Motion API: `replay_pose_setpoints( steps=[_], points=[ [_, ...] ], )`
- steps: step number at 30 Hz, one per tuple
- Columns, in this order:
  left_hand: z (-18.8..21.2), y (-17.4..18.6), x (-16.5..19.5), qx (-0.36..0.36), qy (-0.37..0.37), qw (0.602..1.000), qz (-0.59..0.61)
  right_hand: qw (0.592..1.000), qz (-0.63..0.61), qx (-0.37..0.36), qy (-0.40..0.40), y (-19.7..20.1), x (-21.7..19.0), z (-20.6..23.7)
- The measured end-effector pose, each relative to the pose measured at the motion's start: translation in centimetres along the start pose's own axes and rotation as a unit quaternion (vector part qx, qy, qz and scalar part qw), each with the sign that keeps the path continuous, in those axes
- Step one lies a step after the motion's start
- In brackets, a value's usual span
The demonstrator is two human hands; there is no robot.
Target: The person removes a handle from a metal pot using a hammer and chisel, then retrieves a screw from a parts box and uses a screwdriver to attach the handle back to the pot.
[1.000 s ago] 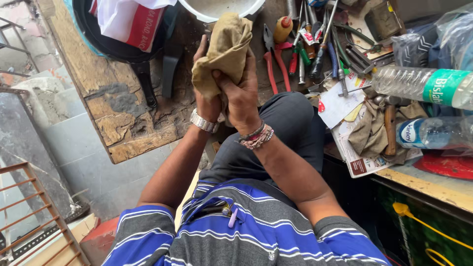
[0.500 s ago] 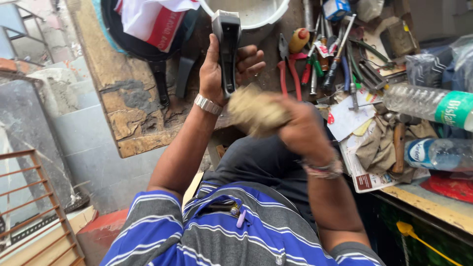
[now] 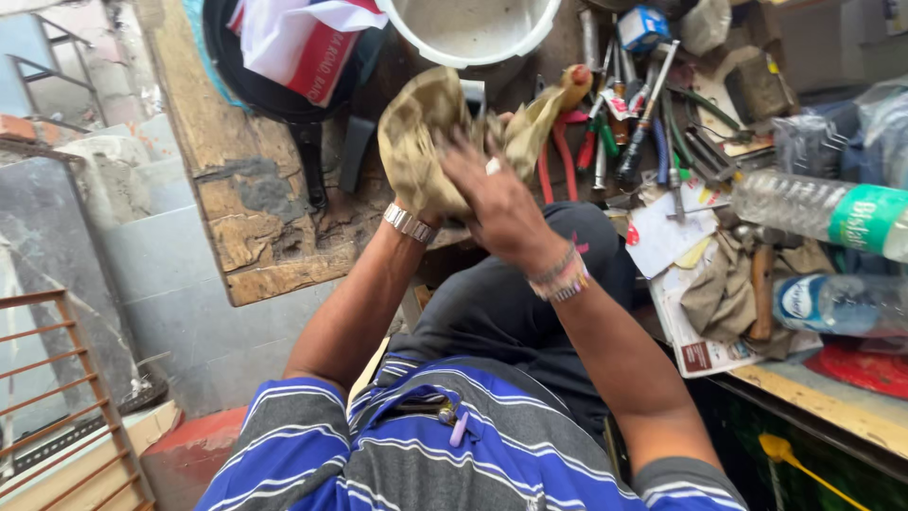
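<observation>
Khaki rag [image 3: 426,132] is bunched in both hands just below the white bowl [image 3: 470,33]: your left hand [image 3: 416,194] is hidden inside it (grip unclear), your right hand [image 3: 497,199] curled over it. Loose cloth could snag the pliers [image 3: 553,156] beside it.

Soft, even daylight, no harsh shadows; moving hands and cloth [image 3: 426,132] slightly blurred, edges bent by wide-angle distortion.

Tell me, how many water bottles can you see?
2: one plastic bottle with a green label lies at the right edge, another with a blue label just below it. More may be hidden.
</observation>
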State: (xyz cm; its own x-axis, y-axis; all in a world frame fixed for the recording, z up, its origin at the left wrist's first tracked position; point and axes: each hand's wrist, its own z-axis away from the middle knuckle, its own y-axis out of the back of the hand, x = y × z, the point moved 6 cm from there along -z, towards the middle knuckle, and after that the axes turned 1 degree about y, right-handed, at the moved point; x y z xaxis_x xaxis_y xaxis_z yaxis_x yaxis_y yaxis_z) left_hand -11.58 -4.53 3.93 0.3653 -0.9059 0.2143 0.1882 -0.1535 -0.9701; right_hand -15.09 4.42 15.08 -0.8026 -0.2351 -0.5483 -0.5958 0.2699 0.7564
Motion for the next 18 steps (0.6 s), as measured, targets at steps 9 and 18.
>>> replay_pose_setpoints(
  steps=[9, 18],
  points=[
    [-1.3, -2.9, 2.7, -0.103, -0.046, 0.994, -0.013, 0.940, 0.033, 0.003, -0.341, 15.3, -1.1, 17.7],
    [-1.4, 0.6, 0.8, 0.183, -0.002, 0.977, -0.113, 0.977, 0.103, 0.058, -0.176, 10.8, -0.4, 11.2]
  ],
)
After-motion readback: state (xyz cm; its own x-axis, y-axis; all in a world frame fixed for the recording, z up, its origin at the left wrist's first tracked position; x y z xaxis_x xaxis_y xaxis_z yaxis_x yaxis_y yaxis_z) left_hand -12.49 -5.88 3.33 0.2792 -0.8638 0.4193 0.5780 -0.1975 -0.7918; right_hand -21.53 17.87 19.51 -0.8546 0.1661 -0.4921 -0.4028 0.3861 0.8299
